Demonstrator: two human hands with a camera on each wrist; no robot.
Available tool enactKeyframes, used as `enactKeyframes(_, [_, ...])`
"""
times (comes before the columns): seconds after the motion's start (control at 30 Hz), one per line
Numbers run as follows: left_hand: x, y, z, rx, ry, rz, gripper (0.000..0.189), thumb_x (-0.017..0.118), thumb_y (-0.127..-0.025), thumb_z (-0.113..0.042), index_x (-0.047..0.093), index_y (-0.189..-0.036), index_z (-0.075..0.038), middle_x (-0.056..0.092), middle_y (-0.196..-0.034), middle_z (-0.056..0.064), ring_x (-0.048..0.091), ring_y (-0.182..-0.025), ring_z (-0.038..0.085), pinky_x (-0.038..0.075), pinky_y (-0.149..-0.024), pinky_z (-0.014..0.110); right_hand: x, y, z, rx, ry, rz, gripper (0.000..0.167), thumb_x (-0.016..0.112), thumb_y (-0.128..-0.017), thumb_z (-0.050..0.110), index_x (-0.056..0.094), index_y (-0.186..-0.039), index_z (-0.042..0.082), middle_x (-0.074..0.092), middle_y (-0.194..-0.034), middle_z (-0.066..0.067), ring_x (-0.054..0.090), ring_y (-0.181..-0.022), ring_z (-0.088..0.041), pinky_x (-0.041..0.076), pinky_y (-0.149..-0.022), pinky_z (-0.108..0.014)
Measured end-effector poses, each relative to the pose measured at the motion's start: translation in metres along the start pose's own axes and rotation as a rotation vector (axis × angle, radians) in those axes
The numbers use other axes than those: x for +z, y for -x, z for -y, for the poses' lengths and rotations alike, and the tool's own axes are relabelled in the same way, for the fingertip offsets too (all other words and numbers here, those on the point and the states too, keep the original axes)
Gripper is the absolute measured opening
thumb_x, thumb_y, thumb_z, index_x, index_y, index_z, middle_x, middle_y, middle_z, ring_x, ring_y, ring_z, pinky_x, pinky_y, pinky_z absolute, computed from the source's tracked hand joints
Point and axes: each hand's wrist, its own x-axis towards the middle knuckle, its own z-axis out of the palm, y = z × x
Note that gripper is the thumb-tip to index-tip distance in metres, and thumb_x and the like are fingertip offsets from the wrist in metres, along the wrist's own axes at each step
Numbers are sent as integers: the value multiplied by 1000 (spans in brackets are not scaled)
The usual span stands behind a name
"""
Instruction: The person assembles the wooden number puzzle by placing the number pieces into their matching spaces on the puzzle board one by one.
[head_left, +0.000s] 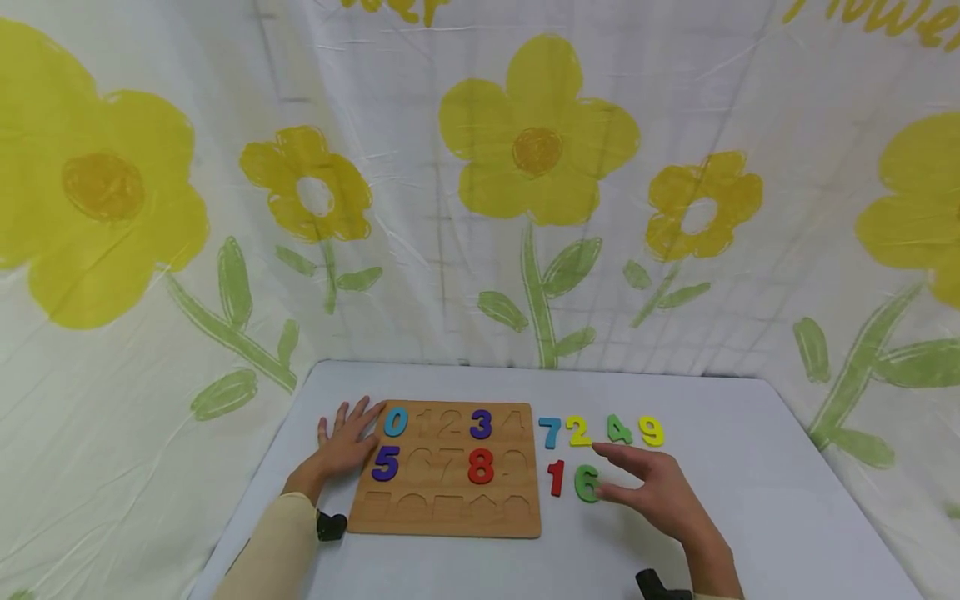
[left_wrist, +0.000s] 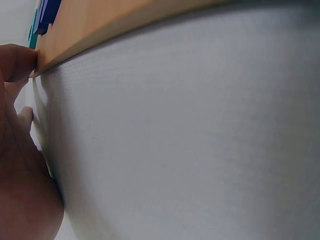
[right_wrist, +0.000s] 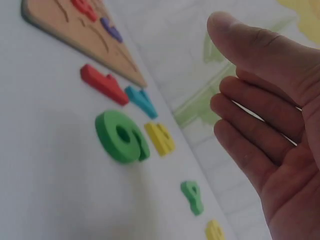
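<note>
Near rounded green 6, right fingers parted, left fingers spread against wooden board

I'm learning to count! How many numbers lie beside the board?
6: blue 7, yellow 2, green 4 and yellow 9 along the back, right of the board; red 1 and green 6 in front.

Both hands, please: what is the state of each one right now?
Left hand: open, touching the wooden board.
Right hand: open, holding nothing, near the green 6.
</note>
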Motion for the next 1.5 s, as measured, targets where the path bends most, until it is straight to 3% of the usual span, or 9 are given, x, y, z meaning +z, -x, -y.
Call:
enactKeyframes(0.17, [-1,3,-3,17,26,-13,67,51,-104,-23,39,-170,-14,16,-179,29,-5,-163,62,-21,-120,82,-3,5,-10,65,-28,4,62,93,-88,26,72,-145,11,74,-146,-9,67,-140,-36,55,-114,-53])
enactKeyframes(0.4, [-10,8,-15,-10,37,11,67,53,-103,-19,40,-169,-13,17,-179,29,-4,-164,60,-20,-123,80,6,2,-25,111,-42,10,63,95,-86,26,73,-144,13,75,-144,-6,67,-140,-36,57,-113,-46])
enactKeyframes(0.57, [-7,7,-11,-1,28,11,67,51,-105,-23,39,-170,-13,16,-180,28,-5,-165,60,-19,-123,80,16,-4,-34,148,-13,15,64,96,-84,27,74,-143,19,75,-143,-1,67,-141,-33,57,-113,-46])
enactKeyframes(0.8, [-9,6,-14,-26,14,33,67,51,-105,-20,37,-170,-11,14,-181,28,-6,-165,60,-19,-122,80,24,-10,-38,122,125,35,65,98,-82,24,75,-143,21,76,-142,2,68,-138,-28,56,-114,-49])
enactKeyframes(0.93, [-6,5,-10,-6,23,14,67,51,-105,-24,38,-170,-13,15,-181,27,-6,-165,59,-20,-123,80,28,-12,-38,105,159,26,66,98,-81,21,75,-142,22,76,-141,4,69,-136,-26,56,-113,-50])
enactKeyframes(1.2, [0,-1,0,1,1,-6,68,49,-105,-21,36,-170,-11,14,-180,29,-7,-164,61,-22,-121,81,32,-14,-33,129,199,5,60,98,-81,19,78,-138,23,78,-137,4,71,-133,-27,58,-111,-51])
enactKeyframes(1.5, [-2,3,-4,0,6,11,68,50,-105,-25,37,-171,-16,14,-182,27,-8,-165,59,-22,-122,79,32,-14,-33,149,211,-1,60,97,-81,16,78,-137,24,78,-136,5,71,-133,-26,58,-111,-51])
